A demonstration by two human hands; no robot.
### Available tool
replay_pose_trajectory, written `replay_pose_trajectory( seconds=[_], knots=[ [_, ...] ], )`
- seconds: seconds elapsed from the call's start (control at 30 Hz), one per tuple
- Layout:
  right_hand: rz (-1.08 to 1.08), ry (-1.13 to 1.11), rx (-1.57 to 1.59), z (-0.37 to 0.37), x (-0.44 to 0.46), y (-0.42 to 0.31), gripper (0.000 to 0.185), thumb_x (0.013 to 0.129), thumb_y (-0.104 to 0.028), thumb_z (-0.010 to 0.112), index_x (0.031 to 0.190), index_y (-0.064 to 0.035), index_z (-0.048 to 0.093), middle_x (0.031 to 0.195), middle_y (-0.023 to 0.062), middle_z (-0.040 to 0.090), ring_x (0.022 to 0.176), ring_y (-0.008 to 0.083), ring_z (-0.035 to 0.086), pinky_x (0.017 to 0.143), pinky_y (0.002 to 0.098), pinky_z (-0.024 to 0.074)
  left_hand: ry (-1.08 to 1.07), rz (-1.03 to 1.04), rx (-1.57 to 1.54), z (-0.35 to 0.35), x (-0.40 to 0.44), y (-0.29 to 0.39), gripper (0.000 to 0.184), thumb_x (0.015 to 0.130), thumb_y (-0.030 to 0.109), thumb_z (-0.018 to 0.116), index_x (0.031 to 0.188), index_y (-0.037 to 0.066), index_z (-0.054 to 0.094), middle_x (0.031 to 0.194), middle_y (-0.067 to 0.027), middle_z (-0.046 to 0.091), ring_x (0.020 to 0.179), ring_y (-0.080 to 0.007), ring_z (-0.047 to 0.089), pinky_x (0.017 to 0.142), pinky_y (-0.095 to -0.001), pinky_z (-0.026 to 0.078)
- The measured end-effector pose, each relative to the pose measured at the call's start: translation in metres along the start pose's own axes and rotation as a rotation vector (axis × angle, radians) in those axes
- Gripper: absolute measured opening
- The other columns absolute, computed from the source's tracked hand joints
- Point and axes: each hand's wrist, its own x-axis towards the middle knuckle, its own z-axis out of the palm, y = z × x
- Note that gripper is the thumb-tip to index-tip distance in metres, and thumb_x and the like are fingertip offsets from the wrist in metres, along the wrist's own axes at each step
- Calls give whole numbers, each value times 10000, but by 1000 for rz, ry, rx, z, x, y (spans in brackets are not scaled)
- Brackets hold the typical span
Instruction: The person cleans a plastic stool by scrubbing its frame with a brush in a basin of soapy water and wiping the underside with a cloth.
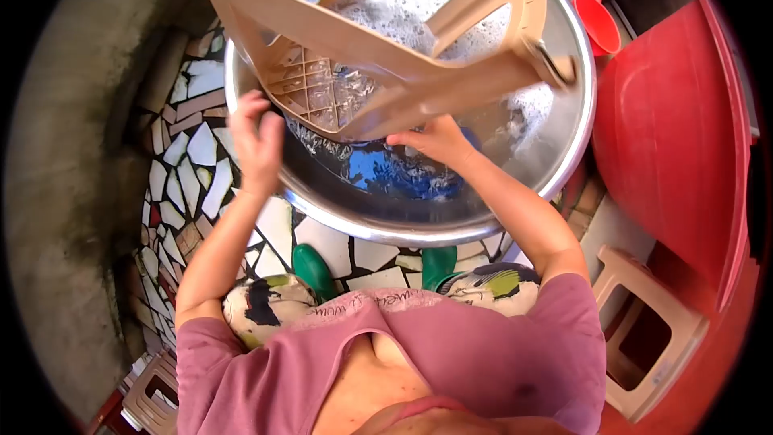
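A beige plastic stool is tilted on its side over a large metal basin of water with suds. My right hand grips the stool's lower edge, thumb in front and the other fingers partly hidden behind it. Left of the stool, my left hand is raised near the basin's rim, fingers apart and curled a little, slightly blurred, with nothing in it. The stool's latticed seat dips toward the water, and blue shows in the water below it.
A big red tub stands at the right, with a red scoop beyond the basin. Another beige stool is at the lower right and one at the lower left. A wall runs along the left.
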Motion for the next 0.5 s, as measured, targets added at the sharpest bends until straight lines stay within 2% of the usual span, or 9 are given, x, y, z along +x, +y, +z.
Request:
replay_pose_trajectory(
  seconds=[0.07,0.13,0.17,0.2,0.23,0.33,0.4,0.47,0.5],
  knots=[
    [70,49,-62,7,20,-31,432,734,-271,800,1076,-64,636,900,74,699,788,183,660,732,307,511,-276,144,47,15,6,21,581,825,342,683,1243,-2,473,1242,-145,511,1200,-257,469,1026,-329,337],
    [156,97,-122,12,38,-55,445,746,-309,787,1079,-58,633,870,88,699,765,198,670,718,309,512,-508,-67,-76,32,14,14,676,777,377,739,1271,7,464,1236,-172,512,1176,-268,479,999,-369,376],
    [125,98,-123,14,46,-60,445,765,-337,765,1083,-56,631,874,96,697,759,203,676,711,316,515,-586,-332,-332,39,18,12,668,779,376,747,1267,7,477,1179,-137,571,1105,-226,535,955,-349,414],
    [94,102,-125,15,48,-62,449,785,-366,743,1086,-53,628,878,105,695,752,208,682,704,322,518,-511,-487,-564,46,21,11,611,786,360,752,1222,1,518,1083,-76,624,1004,-162,577,900,-311,445],
    [-14,94,33,17,47,-56,421,828,-361,697,1093,-43,618,874,123,688,795,205,679,720,308,514,-548,-523,-609,42,29,4,571,787,345,753,1194,5,541,1063,-57,630,985,-136,577,883,-291,448],
    [19,176,301,6,22,-39,412,856,-374,659,1086,-35,614,864,139,678,833,224,667,739,300,512,-537,-515,-668,35,31,3,474,792,307,751,1119,5,590,1015,-33,648,948,-102,582,865,-267,447],
    [285,-27,-339,-35,9,-16,425,835,-408,652,1124,-98,619,946,110,681,859,257,664,819,379,511,-365,-446,-667,34,26,-1,416,871,334,660,1105,-4,598,1013,-37,649,946,-109,587,869,-268,442],
    [491,-319,-827,-47,-9,14,399,821,-395,656,1120,-131,646,1113,139,631,1002,277,631,883,431,488,-134,-620,-753,36,23,3,422,981,375,451,1137,0,568,1036,-56,633,970,-158,591,878,-300,449],
    [508,-298,-798,-39,-20,29,399,821,-395,656,1120,-131,646,1113,139,631,1002,277,631,883,431,488,-56,-626,-788,37,23,7,424,966,377,472,1157,6,546,1070,-68,618,987,-172,585,883,-320,457]
  ],
)
